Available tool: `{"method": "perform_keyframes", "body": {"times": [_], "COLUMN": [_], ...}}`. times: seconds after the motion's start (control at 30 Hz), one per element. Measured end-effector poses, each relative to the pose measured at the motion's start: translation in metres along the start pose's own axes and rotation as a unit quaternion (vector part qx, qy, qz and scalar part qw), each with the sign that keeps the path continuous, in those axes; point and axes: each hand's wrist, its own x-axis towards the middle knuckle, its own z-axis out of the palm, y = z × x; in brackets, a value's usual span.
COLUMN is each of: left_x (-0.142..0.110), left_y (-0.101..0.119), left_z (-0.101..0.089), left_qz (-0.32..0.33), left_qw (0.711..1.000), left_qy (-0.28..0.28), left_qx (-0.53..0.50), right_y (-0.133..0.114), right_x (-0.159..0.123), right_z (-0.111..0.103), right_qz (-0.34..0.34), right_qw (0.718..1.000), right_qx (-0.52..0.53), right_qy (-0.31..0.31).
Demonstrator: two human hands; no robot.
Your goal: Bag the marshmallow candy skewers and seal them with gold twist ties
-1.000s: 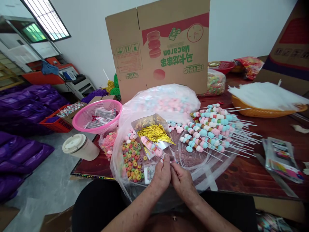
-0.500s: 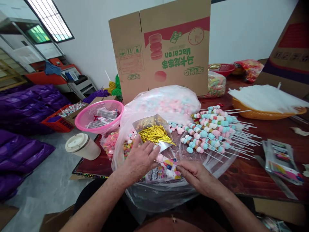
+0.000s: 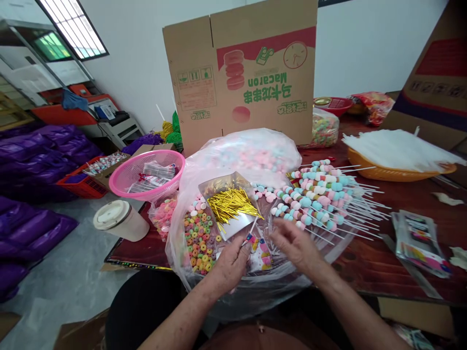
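My left hand (image 3: 231, 262) is closed around a wrapped candy skewer; its white stick (image 3: 254, 225) points up and away, and most of the candy is hidden in the palm. Beside it lies a colourful printed plastic bag (image 3: 263, 257) on the clear plastic sheet. A short distance to the right, my right hand (image 3: 297, 245) has loosely bent fingers standing apart, with nothing visible in them. Just ahead are gold twist ties (image 3: 231, 203) in a silvery packet. Near the right hand lie several marshmallow skewers (image 3: 321, 194). Loose ring candies (image 3: 200, 243) sit left.
A pink basket (image 3: 120, 181) with packets and a white lidded cup (image 3: 126, 221) stand left. Behind is a large carton (image 3: 204, 63) and a bag of marshmallows (image 3: 251, 150). On the right are an orange basket (image 3: 401, 174) of white sticks and flat printed bags (image 3: 419, 243).
The hands were together, then moved apart, the left spread over the wrapped skewer. Now the left hand grips that skewer, its stick turned upward, and the right hand has let go of it.
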Motion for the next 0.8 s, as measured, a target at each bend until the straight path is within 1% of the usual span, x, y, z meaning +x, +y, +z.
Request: {"method": "perform_keyframes", "body": {"times": [0.07, 0.1, 0.13, 0.17, 0.23, 0.3, 0.33, 0.37, 0.4, 0.43, 0.47, 0.5, 0.53, 0.57, 0.6, 0.63, 0.67, 0.7, 0.73, 0.8], "left_x": [0.0, 0.0, -0.001, -0.002, -0.004, -0.005, -0.006, -0.006, -0.006, -0.005, -0.005, -0.005, -0.005, -0.005, -0.006, -0.006, -0.007, -0.007, -0.007, -0.006], "left_y": [0.0, 0.001, 0.002, 0.004, 0.008, 0.012, 0.013, 0.014, 0.014, 0.014, 0.014, 0.013, 0.012, 0.012, 0.012, 0.012, 0.012, 0.013, 0.014, 0.014], "left_z": [0.001, 0.0, -0.001, -0.003, -0.007, -0.012, -0.014, -0.016, -0.018, -0.019, -0.02, -0.021, -0.022, -0.023, -0.025, -0.027, -0.029, -0.03, -0.032, -0.034], "left_qz": [-0.02, -0.031, -0.043, -0.062, -0.116, -0.163, -0.171, -0.163, -0.144, -0.121, -0.104, -0.095, -0.095, -0.1, -0.105, -0.104, -0.1, -0.095, -0.095, -0.101], "left_qw": [1.0, 0.999, 0.998, 0.995, 0.982, 0.965, 0.961, 0.962, 0.967, 0.974, 0.979, 0.983, 0.985, 0.984, 0.982, 0.979, 0.975, 0.97, 0.964, 0.946], "left_qy": [-0.009, -0.022, -0.042, -0.069, -0.136, -0.187, -0.199, -0.202, -0.196, -0.182, -0.165, -0.149, -0.137, -0.132, -0.136, -0.151, -0.17, -0.193, -0.222, -0.295], "left_qx": [-0.006, -0.008, -0.015, -0.028, -0.063, -0.083, -0.085, -0.081, -0.074, -0.066, -0.058, -0.053, -0.053, -0.06, -0.072, -0.085, -0.098, -0.111, -0.115, -0.088], "right_y": [0.002, 0.003, 0.003, 0.003, 0.002, 0.001, 0.001, 0.0, 0.0, -0.002, -0.004, -0.006, -0.008, -0.01, -0.012, -0.013, -0.013, -0.012, -0.011, -0.006], "right_x": [-0.008, -0.012, -0.014, -0.015, -0.015, -0.012, -0.011, -0.01, -0.009, -0.009, -0.008, -0.007, -0.007, -0.007, -0.008, -0.009, -0.01, -0.013, -0.015, -0.02], "right_z": [0.016, 0.024, 0.03, 0.034, 0.039, 0.04, 0.04, 0.039, 0.037, 0.035, 0.032, 0.028, 0.025, 0.021, 0.017, 0.014, 0.013, 0.011, 0.011, 0.012], "right_qz": [0.04, 0.043, 0.041, 0.037, 0.044, 0.066, 0.068, 0.053, 0.017, -0.038, -0.104, -0.175, -0.246, -0.314, -0.372, -0.417, -0.448, -0.464, -0.466, -0.451], "right_qw": [0.994, 0.992, 0.993, 0.995, 0.996, 0.994, 0.994, 0.996, 0.997, 0.993, 0.978, 0.952, 0.92, 0.886, 0.854, 0.824, 0.799, 0.781, 0.77, 0.76], "right_qx": [0.07, 0.08, 0.076, 0.068, 0.062, 0.067, 0.054, 0.022, -0.034, -0.106, -0.18, -0.247, -0.3, -0.339, -0.365, -0.381, -0.392, -0.402, -0.413, -0.434], "right_qy": [-0.072, -0.088, -0.082, -0.063, -0.04, -0.054, -0.066, -0.074, -0.065, -0.038, 0.002, 0.038, 0.054, 0.045, 0.011, -0.037, -0.082, -0.115, -0.137, -0.173]}}
